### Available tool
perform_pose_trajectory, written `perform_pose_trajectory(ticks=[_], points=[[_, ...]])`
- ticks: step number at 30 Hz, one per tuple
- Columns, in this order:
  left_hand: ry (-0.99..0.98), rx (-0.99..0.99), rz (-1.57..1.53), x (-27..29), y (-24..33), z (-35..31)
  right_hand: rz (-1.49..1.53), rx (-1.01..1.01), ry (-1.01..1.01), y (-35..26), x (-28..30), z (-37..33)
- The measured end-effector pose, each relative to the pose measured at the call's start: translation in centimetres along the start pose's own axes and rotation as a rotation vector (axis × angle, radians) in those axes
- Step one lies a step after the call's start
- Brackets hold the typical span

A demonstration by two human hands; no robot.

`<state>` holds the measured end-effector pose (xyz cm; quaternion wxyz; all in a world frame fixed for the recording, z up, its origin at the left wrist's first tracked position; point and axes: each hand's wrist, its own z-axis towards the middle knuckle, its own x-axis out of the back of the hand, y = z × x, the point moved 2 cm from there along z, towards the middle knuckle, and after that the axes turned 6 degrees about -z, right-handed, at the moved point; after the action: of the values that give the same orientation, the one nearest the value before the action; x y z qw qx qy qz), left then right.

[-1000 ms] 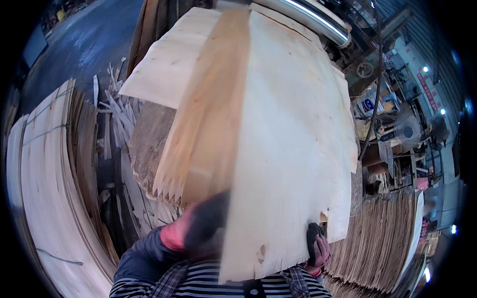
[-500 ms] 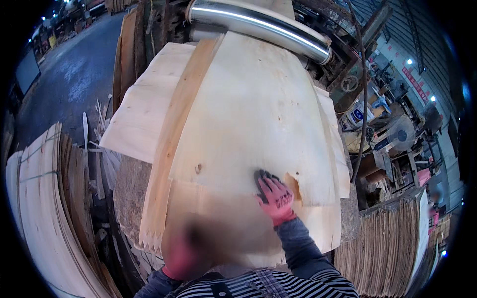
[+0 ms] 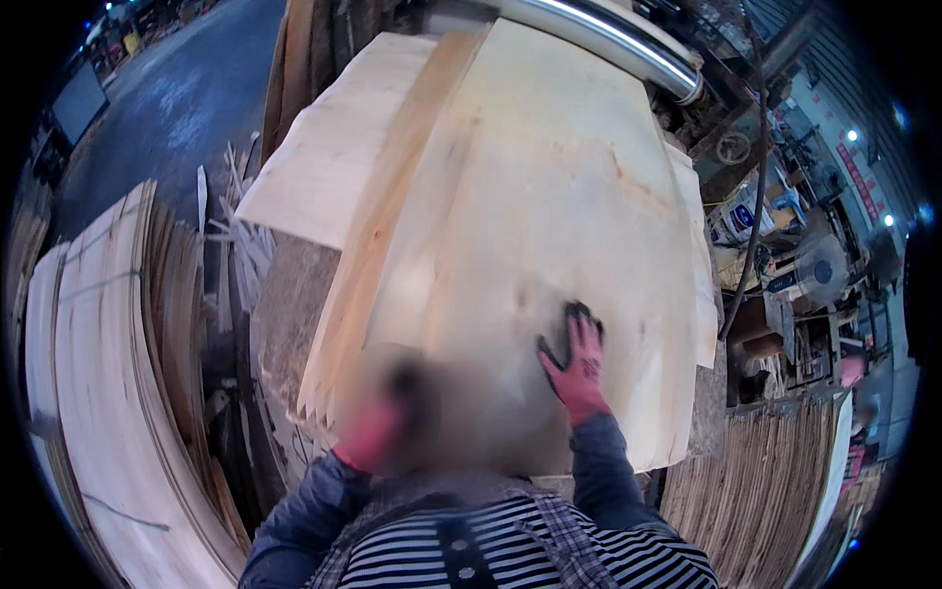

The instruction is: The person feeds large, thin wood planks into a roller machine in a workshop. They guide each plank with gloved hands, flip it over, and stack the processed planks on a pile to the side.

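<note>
A large pale wood veneer sheet (image 3: 549, 216) lies on top of a stack in front of me. My right hand (image 3: 577, 365), in a pink glove with dark fingertips, rests flat on the sheet's nearer part with fingers apart. At the near left of the stack is my left hand (image 3: 378, 427), gloved in the same way. Blur covers its fingers, and whether they grip the sheet's edge cannot be made out. Under the top sheet's left side runs a browner veneer strip (image 3: 378, 226) with a jagged near end.
A shiny metal roller (image 3: 628, 44) spans the far end of the stack. Bundled veneer sheets (image 3: 108, 324) stand at the left, and another veneer stack (image 3: 751, 481) is at the near right. Farther right are a fan (image 3: 819, 272) and a white bucket (image 3: 734, 218). Wood scraps (image 3: 240, 245) lie left.
My view has shifted, and the roller sits higher in it. The torn gap beside my right hand no longer shows; smooth veneer is there now. The right hand's fingers point more straight ahead.
</note>
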<state>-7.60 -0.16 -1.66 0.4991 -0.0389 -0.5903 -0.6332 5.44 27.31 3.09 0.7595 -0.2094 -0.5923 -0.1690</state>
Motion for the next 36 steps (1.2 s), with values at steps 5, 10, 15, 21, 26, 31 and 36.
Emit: perform_pose_trajectory(ticks=[5,10,15,21,26,31,36], points=[[-0.002,0.074,-0.021,0.1,0.6,1.1,-0.248,-0.233,-0.093,5.3,-1.4,-13.7],[-0.505,0.283,-1.047,-1.6,5.0,1.3,-0.343,-0.408,-0.249,1.5,-3.2,-14.9],[-0.561,0.291,-1.088,-0.8,12.1,3.1,-0.293,-0.258,-0.308,-4.5,-3.5,-15.1],[0.120,0.212,0.165,-0.7,4.1,1.1,-0.060,-0.166,-0.366,-6.0,-0.2,-17.4],[-0.048,0.452,-0.768,0.7,6.6,3.1,-0.106,-0.197,-0.337,-2.4,-0.3,-20.4],[-0.586,0.422,-0.927,2.9,13.4,7.0,-0.009,0.010,-0.348,0.7,-0.1,-21.5],[-0.272,0.074,-0.588,5.0,11.9,6.8,0.171,0.064,0.428,2.1,4.2,-18.9]])
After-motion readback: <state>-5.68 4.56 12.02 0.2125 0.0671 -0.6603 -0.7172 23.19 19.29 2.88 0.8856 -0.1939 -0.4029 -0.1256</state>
